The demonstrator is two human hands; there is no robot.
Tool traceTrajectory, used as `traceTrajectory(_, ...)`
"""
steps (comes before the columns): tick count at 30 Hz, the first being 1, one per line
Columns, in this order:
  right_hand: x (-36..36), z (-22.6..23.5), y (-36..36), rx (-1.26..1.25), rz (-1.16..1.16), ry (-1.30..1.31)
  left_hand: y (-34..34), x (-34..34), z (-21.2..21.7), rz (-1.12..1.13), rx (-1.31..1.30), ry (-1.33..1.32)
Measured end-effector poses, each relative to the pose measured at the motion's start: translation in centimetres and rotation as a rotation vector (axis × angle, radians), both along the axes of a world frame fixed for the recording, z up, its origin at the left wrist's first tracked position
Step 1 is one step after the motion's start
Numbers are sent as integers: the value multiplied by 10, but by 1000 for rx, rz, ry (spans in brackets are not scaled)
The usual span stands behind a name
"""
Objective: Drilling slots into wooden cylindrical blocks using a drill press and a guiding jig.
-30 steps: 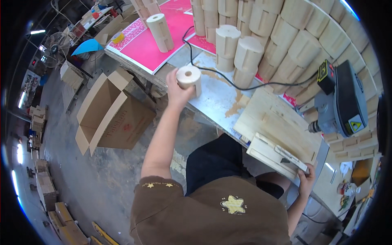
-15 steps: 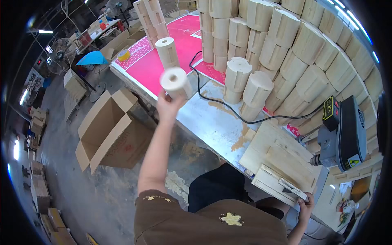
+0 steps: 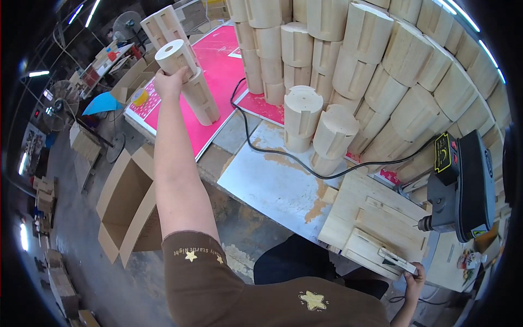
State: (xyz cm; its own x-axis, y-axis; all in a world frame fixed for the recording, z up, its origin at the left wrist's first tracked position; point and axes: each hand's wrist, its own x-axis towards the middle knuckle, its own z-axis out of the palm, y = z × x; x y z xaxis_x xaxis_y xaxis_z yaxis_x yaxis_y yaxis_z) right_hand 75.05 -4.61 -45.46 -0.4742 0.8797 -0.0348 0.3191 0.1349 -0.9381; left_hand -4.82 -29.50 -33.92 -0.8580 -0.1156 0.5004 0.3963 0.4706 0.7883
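Note:
My left hand [image 3: 170, 83] reaches far out to the upper left, its fingers wrapped round a pale wooden cylinder [image 3: 175, 60] with a round hole in its top. That piece sits on top of another grooved wooden cylinder [image 3: 200, 103], which stands on the pink sheet. At the lower right, my right hand [image 3: 415, 280] is closed on the end of a wooden jig [image 3: 370, 253] that has a narrow raised strip. This jig lies on the front of a larger wooden board [image 3: 370, 210]. The drill chuck [image 3: 425, 223] of a grey and black drilling machine hangs just above the board's right side.
Stacks of grooved wooden cylinders [image 3: 348, 65] line the back and right. Two short stacks [image 3: 302, 117] stand nearer. A black cable [image 3: 294, 158] crosses the table to the machine. An open cardboard box [image 3: 128, 201] is on the floor at left; yellow tape [image 3: 140, 97] lies at the table edge.
My left hand has carried the wooden cylinder away and to the left, from above the table edge onto the standing cylinder. My right hand stays at the jig's end. The view has shifted slightly.

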Motion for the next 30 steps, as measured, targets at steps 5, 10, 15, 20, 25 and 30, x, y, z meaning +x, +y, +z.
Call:
traceTrajectory(5,-2,6,-7,-22,-49,-19,16,-15,-11,-4,-54,-32)
traceTrajectory(10,0,9,-12,31,-51,-78,20,-19,-9,22,-118,-14)
traceTrajectory(15,-3,3,-6,56,-29,-42,12,-21,-13,-109,-107,43)
traceTrajectory(20,-1,-2,-5,41,-5,-16,64,75,-18,81,-88,195)
traceTrajectory(25,8,-12,-2,51,-10,3,127,246,-46,-642,117,103)
traceTrajectory(30,1,-10,-3,70,-20,49,172,348,-82,-577,101,-6)
